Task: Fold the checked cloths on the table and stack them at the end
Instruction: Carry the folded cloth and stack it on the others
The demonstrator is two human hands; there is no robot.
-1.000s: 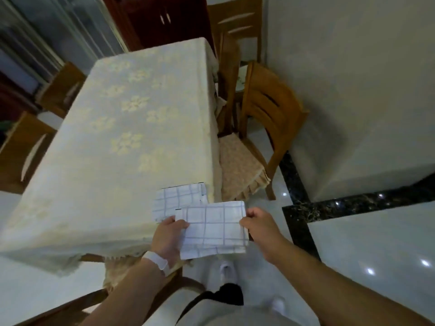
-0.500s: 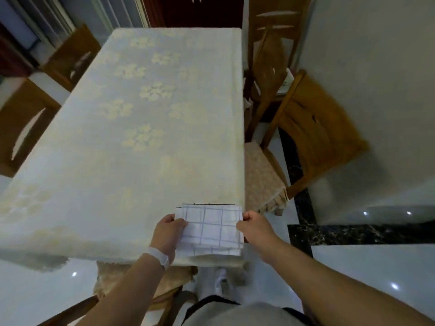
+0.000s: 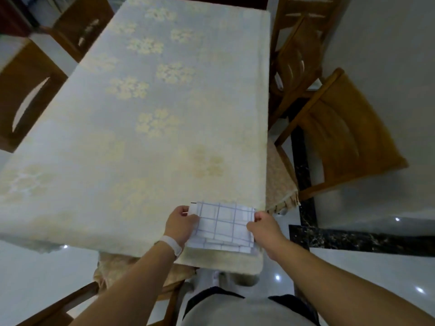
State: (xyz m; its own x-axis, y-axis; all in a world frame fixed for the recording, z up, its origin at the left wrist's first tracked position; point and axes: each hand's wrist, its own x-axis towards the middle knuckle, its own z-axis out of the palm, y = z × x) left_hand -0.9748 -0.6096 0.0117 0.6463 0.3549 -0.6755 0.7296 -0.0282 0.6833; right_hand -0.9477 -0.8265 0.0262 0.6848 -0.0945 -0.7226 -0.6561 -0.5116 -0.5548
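Observation:
A stack of folded white cloths with blue checks lies at the near right corner of the table, layered edges showing at its near side. My left hand grips the left edge of the top cloth, fingers curled over it. On the right edge, my right hand pinches the cloth. Both hands rest on the stack at table level.
The table carries a pale cloth with yellow flower patterns. Wooden chairs stand along the right side and left side; a cushioned chair sits under the near edge. Glossy floor tiles lie to the right.
The folded cloth I held off the table's near edge has moved forward onto the other folded cloth, covering it. My view has shifted over the table.

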